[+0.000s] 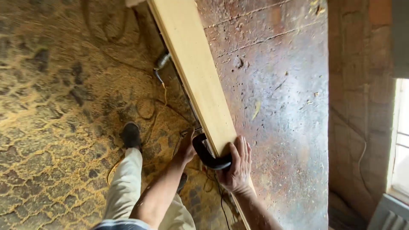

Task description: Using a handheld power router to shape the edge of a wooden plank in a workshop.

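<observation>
Right hand [237, 164] flat on pale plank [200, 81], thumb hooked round black C-clamp [209, 156]; left hand [186, 147] below desk [281, 115] edge (grip hidden). Best press plank firmly, tighten evenly.

Both forearms are bare, with no sleeves, gloves, rings or watch showing on the left hand [186, 147] or right hand [238, 164]. Light beige trousers [125, 187] cover the legs, towards seven o'clock. A dark shoe [131, 135] shows above them, and a dark-and-pale striped hem [115, 224] at six o'clock.
</observation>
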